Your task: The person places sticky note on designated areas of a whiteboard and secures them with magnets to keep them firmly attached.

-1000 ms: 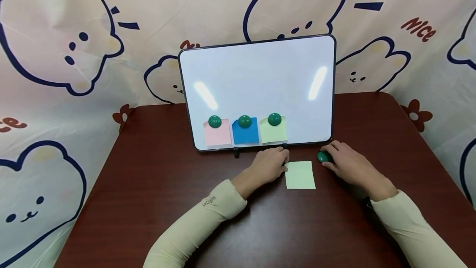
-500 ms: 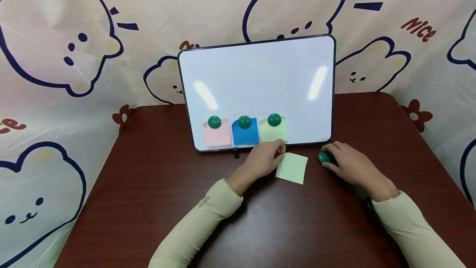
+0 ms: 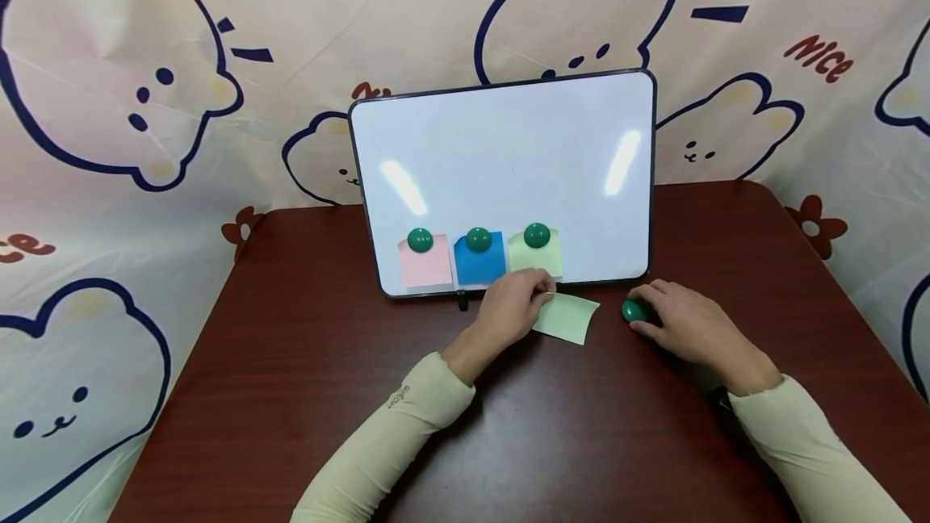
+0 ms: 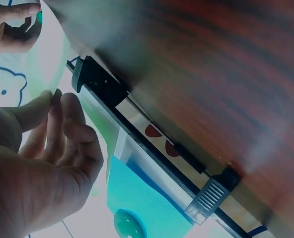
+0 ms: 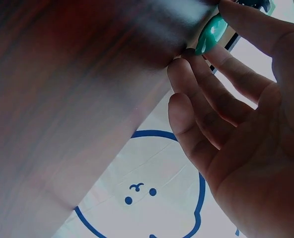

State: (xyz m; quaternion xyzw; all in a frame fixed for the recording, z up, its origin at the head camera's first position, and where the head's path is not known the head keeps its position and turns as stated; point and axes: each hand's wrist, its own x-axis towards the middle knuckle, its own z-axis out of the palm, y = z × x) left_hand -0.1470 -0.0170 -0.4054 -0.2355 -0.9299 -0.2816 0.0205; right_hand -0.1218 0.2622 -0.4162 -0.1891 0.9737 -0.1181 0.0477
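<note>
My left hand (image 3: 510,303) pinches a corner of a pale green sticky note (image 3: 569,319) between thumb and finger, in front of the whiteboard's lower edge. The sheet is lifted and slightly bent, slanting out to the right. On the tabletop to the right, my right hand (image 3: 683,321) holds a round green magnet (image 3: 634,311); the right wrist view shows this magnet (image 5: 212,33) between thumb and forefinger. The whiteboard (image 3: 508,160) bears a pink note (image 3: 426,266), a blue note (image 3: 481,263) and another pale green note (image 3: 545,258), each under a green magnet (image 3: 537,235).
Black clip feet (image 4: 209,198) hold the whiteboard's lower edge. The board leans upright on a dark brown table (image 3: 291,394). Behind it hangs a cartoon-printed cloth (image 3: 305,31), which also runs down both sides.
My left hand has drawn the pale green note left and lifted it off the tabletop, tilting it. My right hand stays at the magnet.
</note>
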